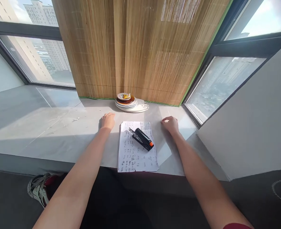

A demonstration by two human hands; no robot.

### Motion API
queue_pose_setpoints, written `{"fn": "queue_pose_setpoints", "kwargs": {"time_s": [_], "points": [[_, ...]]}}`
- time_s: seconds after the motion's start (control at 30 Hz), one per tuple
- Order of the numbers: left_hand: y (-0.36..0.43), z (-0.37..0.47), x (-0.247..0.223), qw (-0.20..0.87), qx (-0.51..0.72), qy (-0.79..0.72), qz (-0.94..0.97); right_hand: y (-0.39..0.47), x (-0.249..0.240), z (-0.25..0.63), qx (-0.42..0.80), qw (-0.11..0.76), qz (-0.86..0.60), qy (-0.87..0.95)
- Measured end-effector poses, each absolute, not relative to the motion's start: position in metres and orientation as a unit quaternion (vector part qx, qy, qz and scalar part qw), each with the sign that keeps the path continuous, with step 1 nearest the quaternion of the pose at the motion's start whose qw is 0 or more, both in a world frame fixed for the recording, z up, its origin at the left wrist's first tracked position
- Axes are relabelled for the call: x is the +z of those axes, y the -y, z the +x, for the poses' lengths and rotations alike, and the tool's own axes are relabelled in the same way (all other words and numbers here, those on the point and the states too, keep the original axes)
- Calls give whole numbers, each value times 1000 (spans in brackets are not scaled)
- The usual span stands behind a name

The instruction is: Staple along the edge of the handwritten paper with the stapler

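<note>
My left hand [108, 121] rests on the grey ledge left of the paper, its fingers curled into a loose fist, with nothing visible in it. On the other side of the paper my right hand [170, 123] also lies on the ledge, fingers curled in and apparently holding nothing. Between them is a white sheet of paper [126, 156] covered in handwriting, its near edge at the ledge's front. A black stapler [142, 138] with an orange tip lies slantwise on the sheet, its metal staple channel showing beside the body. Neither hand touches the paper or the stapler.
A stack of plates [128, 106] with a small yellow-and-white item on top stands behind the paper. Behind it hangs a bamboo blind [135, 57], between two windows. Small pale scraps [75, 119] lie on the ledge [47, 127] at left. A shoe [39, 189] shows below.
</note>
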State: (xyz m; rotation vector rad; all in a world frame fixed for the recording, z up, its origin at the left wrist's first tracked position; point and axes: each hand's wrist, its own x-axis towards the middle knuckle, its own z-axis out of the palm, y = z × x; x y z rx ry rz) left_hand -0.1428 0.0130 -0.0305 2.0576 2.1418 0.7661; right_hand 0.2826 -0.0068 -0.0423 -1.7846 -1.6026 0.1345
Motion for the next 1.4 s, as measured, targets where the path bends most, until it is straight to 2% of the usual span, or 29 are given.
{"fn": "queue_pose_setpoints", "kwargs": {"time_s": [0.17,0.43,0.57,0.67,0.8,1.4], "points": [[-18,-149,-37,49,283,-711,642,19,-28,257,27,455,-624,635],[-2,-146,-21,96,382,-683,615,57,-4,200,120,531,-499,674],[19,-120,-10,182,459,-583,645,82,7,182,242,473,-388,753],[37,-102,-8,237,445,-479,719,91,8,173,296,380,-324,814],[50,-93,-9,249,423,-388,780,93,6,166,317,296,-294,852],[57,-88,-3,264,376,-351,815,94,7,165,316,298,-301,849]]}}
